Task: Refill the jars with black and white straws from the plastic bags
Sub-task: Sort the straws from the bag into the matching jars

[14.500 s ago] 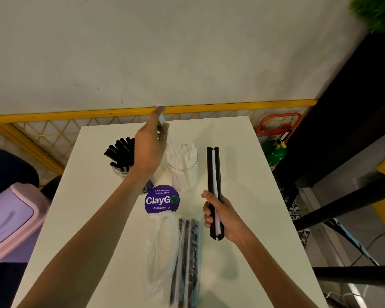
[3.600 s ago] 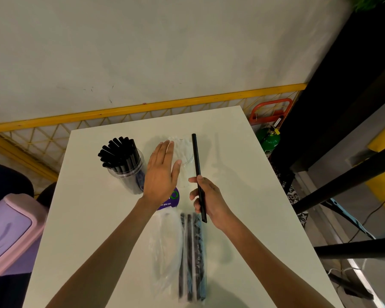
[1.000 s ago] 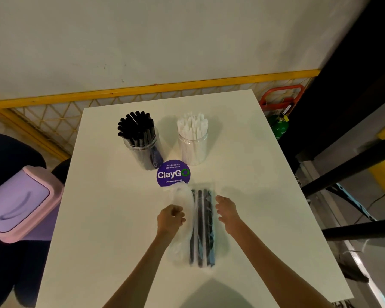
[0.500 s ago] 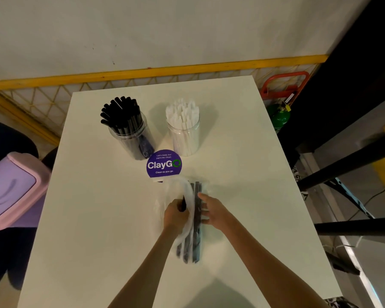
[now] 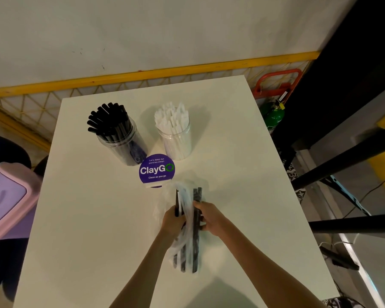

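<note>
Head view: left hand (image 5: 172, 221) pinches one black straw (image 5: 177, 200); right hand (image 5: 210, 218) grips bag (image 5: 185, 203) beside it. Slack film may snag, spilling straws (image 5: 195, 245) ahead of both hands.

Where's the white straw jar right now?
Head view, far centre: the white straw jar stands just right of the black straw jar, behind the ClayGo sign.

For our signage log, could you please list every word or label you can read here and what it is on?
"Let's keep our pantries clean": top of the round purple sign.
"ClayGo": its middle, large.
"Clean as you go": its bottom.
No other text is readable.
</note>
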`<action>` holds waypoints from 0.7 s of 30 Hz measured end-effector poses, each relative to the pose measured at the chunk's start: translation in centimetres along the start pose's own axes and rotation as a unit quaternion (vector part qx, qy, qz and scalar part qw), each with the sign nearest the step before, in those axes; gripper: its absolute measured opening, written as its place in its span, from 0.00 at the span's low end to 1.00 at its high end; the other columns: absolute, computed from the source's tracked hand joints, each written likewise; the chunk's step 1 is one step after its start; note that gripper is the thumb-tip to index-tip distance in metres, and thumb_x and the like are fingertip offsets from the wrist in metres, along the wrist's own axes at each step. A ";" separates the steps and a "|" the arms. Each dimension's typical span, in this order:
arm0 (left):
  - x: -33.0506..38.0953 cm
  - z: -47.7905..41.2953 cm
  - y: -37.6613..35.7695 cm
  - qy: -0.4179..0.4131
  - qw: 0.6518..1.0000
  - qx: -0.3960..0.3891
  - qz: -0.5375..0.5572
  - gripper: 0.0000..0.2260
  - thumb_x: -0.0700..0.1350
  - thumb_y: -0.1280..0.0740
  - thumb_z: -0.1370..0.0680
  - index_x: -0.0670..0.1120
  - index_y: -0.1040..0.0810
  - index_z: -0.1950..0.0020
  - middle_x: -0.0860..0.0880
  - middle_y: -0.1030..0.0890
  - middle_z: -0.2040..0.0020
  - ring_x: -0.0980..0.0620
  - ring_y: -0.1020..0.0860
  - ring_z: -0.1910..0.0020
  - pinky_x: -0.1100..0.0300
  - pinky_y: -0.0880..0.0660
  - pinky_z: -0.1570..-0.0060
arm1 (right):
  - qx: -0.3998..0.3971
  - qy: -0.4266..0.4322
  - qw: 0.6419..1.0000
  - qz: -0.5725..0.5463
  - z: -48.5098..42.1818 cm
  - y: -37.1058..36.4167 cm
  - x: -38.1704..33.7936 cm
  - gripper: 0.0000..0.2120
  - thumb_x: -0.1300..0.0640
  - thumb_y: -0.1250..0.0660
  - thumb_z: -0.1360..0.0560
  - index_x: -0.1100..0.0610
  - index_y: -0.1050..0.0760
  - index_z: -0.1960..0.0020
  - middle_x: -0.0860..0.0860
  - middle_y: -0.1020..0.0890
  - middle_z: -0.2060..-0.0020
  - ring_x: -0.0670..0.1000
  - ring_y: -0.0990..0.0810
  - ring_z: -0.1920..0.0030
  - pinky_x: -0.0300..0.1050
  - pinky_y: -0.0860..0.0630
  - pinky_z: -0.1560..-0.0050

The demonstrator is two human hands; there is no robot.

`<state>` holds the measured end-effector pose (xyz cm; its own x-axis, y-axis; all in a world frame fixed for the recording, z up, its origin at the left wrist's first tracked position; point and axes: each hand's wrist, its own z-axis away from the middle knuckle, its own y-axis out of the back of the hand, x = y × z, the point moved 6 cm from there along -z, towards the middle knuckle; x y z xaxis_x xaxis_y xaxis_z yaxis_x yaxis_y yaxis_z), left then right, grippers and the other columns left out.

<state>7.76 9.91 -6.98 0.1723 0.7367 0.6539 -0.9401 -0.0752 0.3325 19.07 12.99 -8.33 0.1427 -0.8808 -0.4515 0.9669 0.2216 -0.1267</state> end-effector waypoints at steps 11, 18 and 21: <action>-0.6 0.6 2.1 -0.006 0.993 0.013 0.116 0.04 0.39 0.39 0.21 0.38 0.27 0.49 0.46 0.23 0.64 0.52 0.24 0.68 0.64 0.26 0.68 | 0.078 0.033 0.996 0.029 -0.1 1.2 -0.8 0.07 0.59 0.37 0.23 0.60 0.27 0.46 0.58 0.24 0.53 0.57 0.26 0.52 0.52 0.26 0.49; 1.2 1.3 5.2 -0.094 0.976 0.086 0.175 0.07 0.40 0.39 0.20 0.37 0.30 0.55 0.43 0.25 0.69 0.55 0.24 0.75 0.68 0.27 0.73 | 0.159 0.091 0.979 0.086 0.2 1.9 -2.0 0.09 0.63 0.36 0.28 0.60 0.24 0.48 0.60 0.22 0.51 0.58 0.23 0.52 0.50 0.25 0.52; 2.9 1.5 6.8 -0.135 0.962 0.128 0.197 0.05 0.41 0.40 0.20 0.40 0.32 0.52 0.43 0.28 0.68 0.49 0.26 0.71 0.64 0.26 0.72 | 0.222 0.101 0.966 0.092 1.6 2.3 -2.9 0.21 0.58 0.34 0.26 0.58 0.30 0.34 0.60 0.29 0.38 0.60 0.25 0.41 0.50 0.26 0.39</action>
<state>2.31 10.52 -1.86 -0.0803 0.4175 0.9051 -0.8505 -0.5023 0.1562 21.17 15.38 -5.94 0.3193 -0.7343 -0.5991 0.9312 0.1260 0.3420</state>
